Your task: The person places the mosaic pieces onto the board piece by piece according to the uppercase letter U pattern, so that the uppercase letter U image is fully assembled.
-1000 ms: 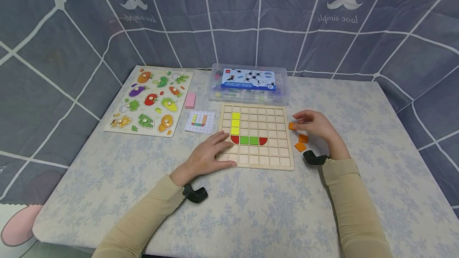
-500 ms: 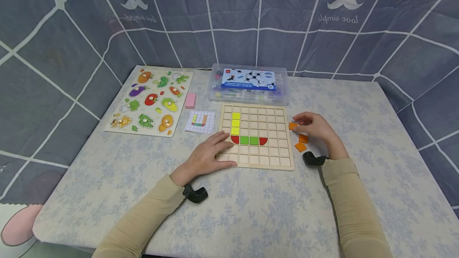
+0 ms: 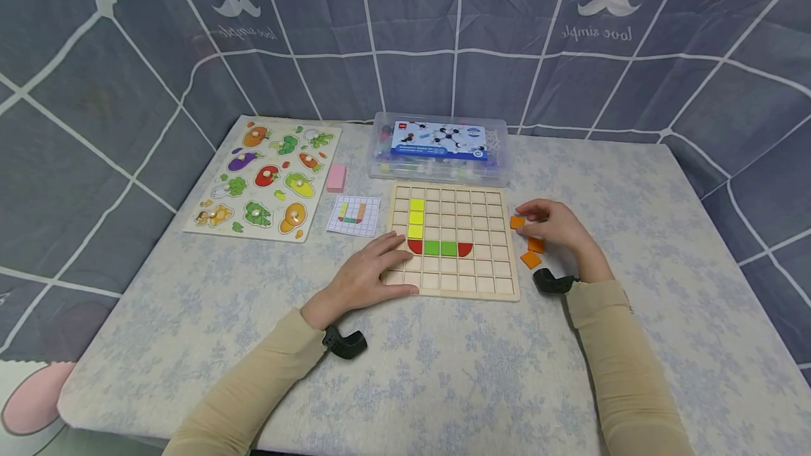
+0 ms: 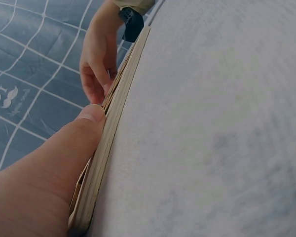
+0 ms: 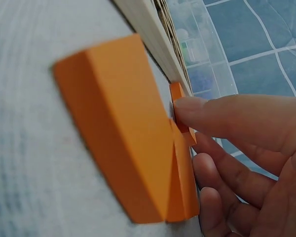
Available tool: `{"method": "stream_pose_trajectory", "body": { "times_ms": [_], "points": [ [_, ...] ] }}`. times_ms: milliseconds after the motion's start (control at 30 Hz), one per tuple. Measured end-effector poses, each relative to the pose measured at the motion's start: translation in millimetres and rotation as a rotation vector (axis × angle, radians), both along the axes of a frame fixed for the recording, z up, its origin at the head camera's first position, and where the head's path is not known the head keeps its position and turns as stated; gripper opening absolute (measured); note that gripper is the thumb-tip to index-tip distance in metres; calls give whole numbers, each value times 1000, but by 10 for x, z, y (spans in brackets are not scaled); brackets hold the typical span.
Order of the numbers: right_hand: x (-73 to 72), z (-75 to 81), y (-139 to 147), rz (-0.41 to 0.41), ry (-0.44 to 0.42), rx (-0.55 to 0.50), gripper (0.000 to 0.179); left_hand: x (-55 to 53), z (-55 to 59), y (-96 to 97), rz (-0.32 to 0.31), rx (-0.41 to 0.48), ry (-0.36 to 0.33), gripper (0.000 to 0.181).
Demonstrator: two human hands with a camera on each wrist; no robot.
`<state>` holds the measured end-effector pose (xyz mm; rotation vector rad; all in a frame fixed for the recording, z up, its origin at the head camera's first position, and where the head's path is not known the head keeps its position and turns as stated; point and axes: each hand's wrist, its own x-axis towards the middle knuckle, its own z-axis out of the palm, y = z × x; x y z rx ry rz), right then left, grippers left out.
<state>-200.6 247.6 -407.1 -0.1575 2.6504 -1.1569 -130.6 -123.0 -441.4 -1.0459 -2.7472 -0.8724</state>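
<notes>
My left hand (image 3: pixel 364 274) rests over the lower left corner of a wooden grid board (image 3: pixel 465 286), fingers spread and thumb (image 4: pixel 91 116) along its front edge. On the board, a column of yellow square tiles (image 3: pixel 416 217) meets a row of two green tiles (image 3: pixel 440 249) between two red rounded tiles (image 3: pixel 465 250). Just right of the board, my right hand (image 3: pixel 557 224) pinches an orange square tile (image 5: pixel 176 94) between thumb and fingers, low over the table. Two more orange tiles (image 3: pixel 531 259) lie below that hand, looming large in the right wrist view.
Left of the board lies a small pattern card (image 3: pixel 353 216), with a pink block (image 3: pixel 336 178) behind it. A vegetable puzzle board (image 3: pixel 272 195) is farther left. Behind the grid board stands a clear plastic box (image 3: pixel 438 169) with a molecule label. Tile-print cloth walls enclose the table.
My right hand has shifted very slightly at the farthest orange tile, its fingers closing a little toward it. My left hand and the board have stayed put.
</notes>
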Motion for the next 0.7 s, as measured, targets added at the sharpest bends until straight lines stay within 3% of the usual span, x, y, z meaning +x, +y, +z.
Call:
{"method": "stream_pose_trajectory", "body": {
  "times_ms": [700],
  "points": [
    [-12,-13,-9,-2,9,4,40,-1,-2,4,-3,7,21,58]
  ]
}}
